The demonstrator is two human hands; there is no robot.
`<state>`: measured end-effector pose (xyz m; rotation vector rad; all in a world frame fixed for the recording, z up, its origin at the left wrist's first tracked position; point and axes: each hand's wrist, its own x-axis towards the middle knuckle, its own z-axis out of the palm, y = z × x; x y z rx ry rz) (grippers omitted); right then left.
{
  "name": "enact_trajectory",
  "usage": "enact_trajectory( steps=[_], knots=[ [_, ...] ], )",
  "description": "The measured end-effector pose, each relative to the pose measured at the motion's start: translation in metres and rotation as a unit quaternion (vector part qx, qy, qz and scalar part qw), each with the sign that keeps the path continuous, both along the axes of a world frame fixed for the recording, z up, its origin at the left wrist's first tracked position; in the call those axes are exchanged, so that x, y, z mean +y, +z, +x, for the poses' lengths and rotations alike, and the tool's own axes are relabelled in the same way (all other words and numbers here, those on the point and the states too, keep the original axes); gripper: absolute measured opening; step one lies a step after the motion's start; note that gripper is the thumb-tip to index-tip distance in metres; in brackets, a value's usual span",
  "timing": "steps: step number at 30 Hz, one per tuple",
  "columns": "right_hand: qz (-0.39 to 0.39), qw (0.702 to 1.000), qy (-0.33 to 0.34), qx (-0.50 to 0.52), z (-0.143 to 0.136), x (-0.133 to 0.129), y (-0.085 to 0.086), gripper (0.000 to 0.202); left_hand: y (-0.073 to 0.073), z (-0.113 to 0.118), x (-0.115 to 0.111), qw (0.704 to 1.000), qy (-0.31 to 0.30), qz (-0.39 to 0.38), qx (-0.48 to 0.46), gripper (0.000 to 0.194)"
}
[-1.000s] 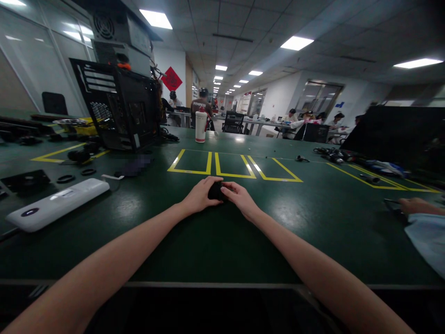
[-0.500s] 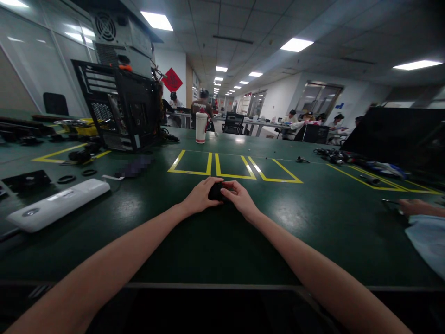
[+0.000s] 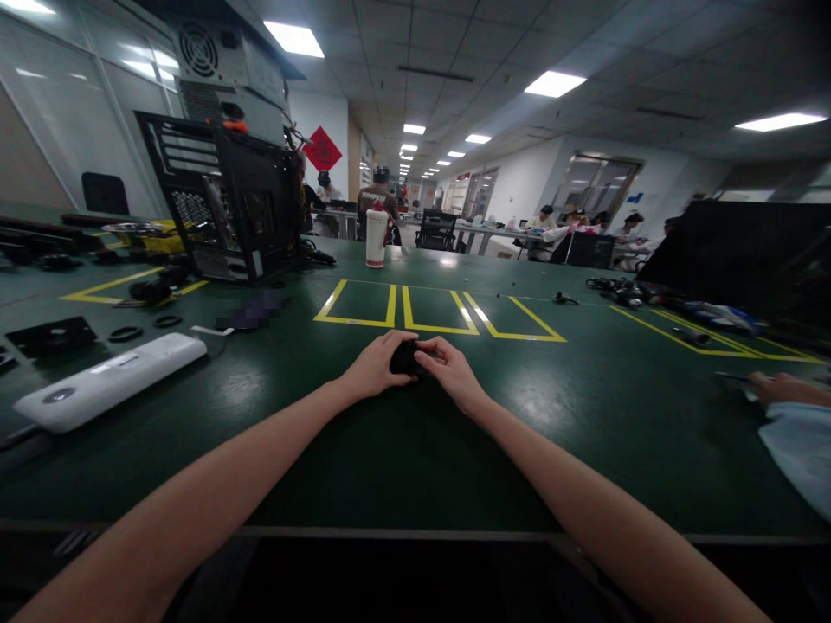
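Small black rounded object, material unclear, sits between the two hands, above or on the green, glossy-topped desk; can't tell if it touches the surface. It's near the middle of the view, just on the near side of the yellow tape outlines.

Left hand: curled in a C round the object's left side, fingers over the far side, thumb along the near side. Partly closed, has hold of it. Object sits inside the thumb-finger gap, right of the palm.

Right hand: thumb and fingers bent and drawn together, tips at the object's right edge. Object is just left of those tips, not in the palm. Can't tell if they pinch it or only touch. Fine detail on the object is too dark to read.

Around: long white rounded plastic bar well left of the left hand, two flat black rings just beyond it. Black metal computer case further back on the left. White cup with red trim beyond the tape.

Far right: co-worker's hand, light blue sleeve, at a thin dark tool, well apart from the right hand.
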<state>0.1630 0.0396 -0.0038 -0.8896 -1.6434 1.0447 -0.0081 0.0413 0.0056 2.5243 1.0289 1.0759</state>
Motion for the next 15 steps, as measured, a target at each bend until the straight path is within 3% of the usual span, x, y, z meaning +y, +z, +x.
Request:
enact_trajectory(
  steps=[5, 10, 15],
  knots=[
    [-0.023, 1.0, -0.015, -0.002, -0.0011, 0.0027, 0.0021, 0.026, -0.0009, 0.0003, 0.0011, 1.0, -0.003, 0.002, -0.005, 0.061],
    [-0.062, 0.997, 0.027, 0.032, -0.0023, -0.0035, 0.0051, 0.029, -0.0015, -0.0001, 0.0016, 1.0, 0.003, 0.002, 0.002, 0.06],
    [-0.035, 0.997, 0.05, 0.045, -0.0015, -0.0057, 0.0028, 0.027, -0.0012, -0.0001, 0.0007, 1.0, 0.008, -0.001, 0.008, 0.059]
  ],
)
